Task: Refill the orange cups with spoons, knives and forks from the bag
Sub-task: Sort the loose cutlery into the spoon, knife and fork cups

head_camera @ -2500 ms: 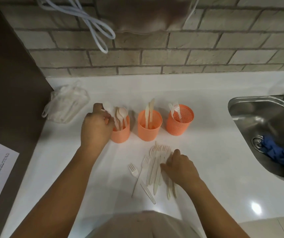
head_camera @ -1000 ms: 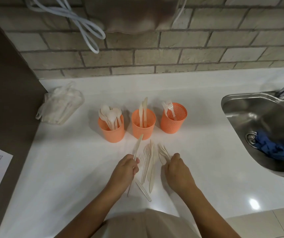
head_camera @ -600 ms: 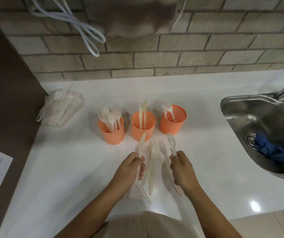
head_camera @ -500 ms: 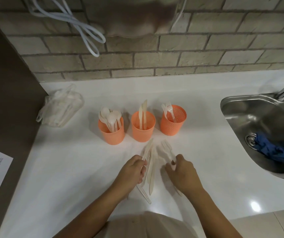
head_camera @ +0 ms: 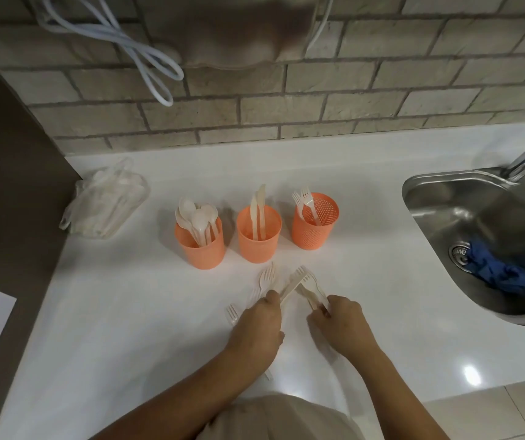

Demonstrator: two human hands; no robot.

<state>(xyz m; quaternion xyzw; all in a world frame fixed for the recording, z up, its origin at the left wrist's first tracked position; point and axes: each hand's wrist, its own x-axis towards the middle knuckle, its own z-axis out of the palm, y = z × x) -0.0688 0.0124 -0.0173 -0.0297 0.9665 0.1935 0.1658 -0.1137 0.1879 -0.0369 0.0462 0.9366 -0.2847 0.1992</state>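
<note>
Head view: orange cups [head_camera: 258,239] part-filled, mid-counter [head_camera: 127,312]. Left hand [head_camera: 256,325] fingers curl round a utensil [head_camera: 291,287]; right hand [head_camera: 339,322] pinches forks [head_camera: 313,292]. Bag [head_camera: 105,208], left edge, not yet emptied.

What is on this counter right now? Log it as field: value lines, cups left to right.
left cup: spoons
middle cup: two knives
right cup: mesh-walled, upright forks
bag: left of cups, cutlery inside
left hand: grips a fork
right hand: pinches a fork bundle
loose forks: on countertop, before the cups
sink: blue cloth by drain
</note>
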